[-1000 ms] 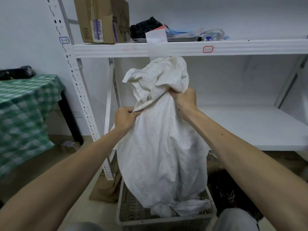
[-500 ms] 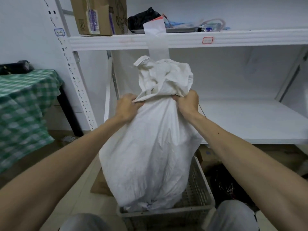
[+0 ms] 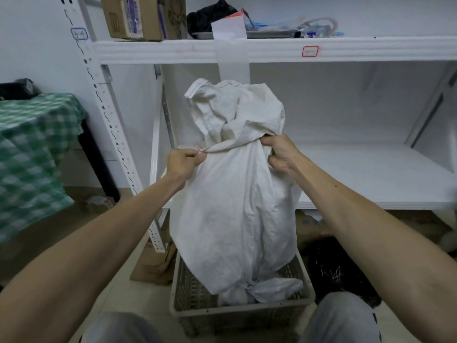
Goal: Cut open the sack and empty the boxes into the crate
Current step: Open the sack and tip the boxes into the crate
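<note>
While the sack hangs inverted over the crate, both hands are clamped on its upper fabric: the left hand pinches a fold at the left edge, the right hand grips a bunched fold at the right. The knotted lower end of the sack rests inside the crate; no boxes are visible. The crate stands on the floor in front of the shelf.

To do this step well, keep the sack centred above the crate, hold both folds firmly, and lift evenly so that the contents drop inside the walls.

A red-outlined tag on the shelf edge and a blue-outlined tag on the upright are unreadable. Print on the carton is illegible.
</note>
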Demonstrator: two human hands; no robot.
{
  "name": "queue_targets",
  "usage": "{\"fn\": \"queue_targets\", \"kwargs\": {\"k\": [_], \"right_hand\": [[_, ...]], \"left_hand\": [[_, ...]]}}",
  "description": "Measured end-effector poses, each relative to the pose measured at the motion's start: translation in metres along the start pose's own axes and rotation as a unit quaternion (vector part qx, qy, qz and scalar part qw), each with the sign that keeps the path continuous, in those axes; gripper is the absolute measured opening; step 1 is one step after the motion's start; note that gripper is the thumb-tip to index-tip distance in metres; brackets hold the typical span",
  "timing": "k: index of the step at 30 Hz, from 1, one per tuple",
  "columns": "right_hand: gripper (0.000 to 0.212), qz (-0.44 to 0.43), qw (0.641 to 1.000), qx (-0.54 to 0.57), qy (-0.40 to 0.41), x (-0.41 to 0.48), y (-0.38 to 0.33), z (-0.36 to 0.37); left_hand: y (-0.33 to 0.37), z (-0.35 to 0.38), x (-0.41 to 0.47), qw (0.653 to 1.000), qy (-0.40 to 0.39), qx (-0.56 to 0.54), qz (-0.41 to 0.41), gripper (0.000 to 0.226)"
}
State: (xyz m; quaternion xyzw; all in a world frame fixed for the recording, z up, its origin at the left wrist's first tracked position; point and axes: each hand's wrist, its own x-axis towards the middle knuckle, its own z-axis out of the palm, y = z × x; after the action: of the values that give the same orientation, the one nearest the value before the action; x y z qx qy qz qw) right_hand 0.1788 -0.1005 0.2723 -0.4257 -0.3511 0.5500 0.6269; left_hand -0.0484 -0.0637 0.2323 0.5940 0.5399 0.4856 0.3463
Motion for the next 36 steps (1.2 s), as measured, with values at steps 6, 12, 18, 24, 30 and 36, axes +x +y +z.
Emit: {"fn": "queue_targets", "kwargs": {"k": [6, 12, 18, 24, 30, 36], "right_hand": [[0.018, -0.05, 0.989, -0.129, 0.044, 0.001, -0.02, -0.005], [0.069, 0.023, 0.963, -0.25, -0.097, -0.008, -0.004, 0.009], [0.029, 0.033, 0.993, -0.041, -0.101, -0.017, 0.002, -0.021], [0.016, 0.009, 0.978, -0.171, -0.119, -0.038, 0.02, -0.016], [0.134, -0.018, 0.807, -0.59, 0.027, -0.036, 0.08, -0.017], [0.012, -0.219, 0.817, -0.495, 0.198, -0.027, 0.077, -0.021]], "left_hand": [[0.035, 0.005, -0.002, 0.993, -0.107, -0.045, 0.021, 0.013], [0.026, 0.0, 0.007, 0.968, -0.246, -0.038, -0.033, 0.013], [0.025, 0.015, -0.013, 0.982, -0.183, -0.041, -0.028, 0.006], [0.001, 0.018, -0.015, 0.998, -0.001, -0.057, -0.036, 0.013], [0.009, 0.025, -0.023, 0.972, 0.006, -0.213, -0.099, 0.029], [0.017, 0.019, -0.019, 0.976, -0.066, -0.196, -0.068, 0.035]]}}
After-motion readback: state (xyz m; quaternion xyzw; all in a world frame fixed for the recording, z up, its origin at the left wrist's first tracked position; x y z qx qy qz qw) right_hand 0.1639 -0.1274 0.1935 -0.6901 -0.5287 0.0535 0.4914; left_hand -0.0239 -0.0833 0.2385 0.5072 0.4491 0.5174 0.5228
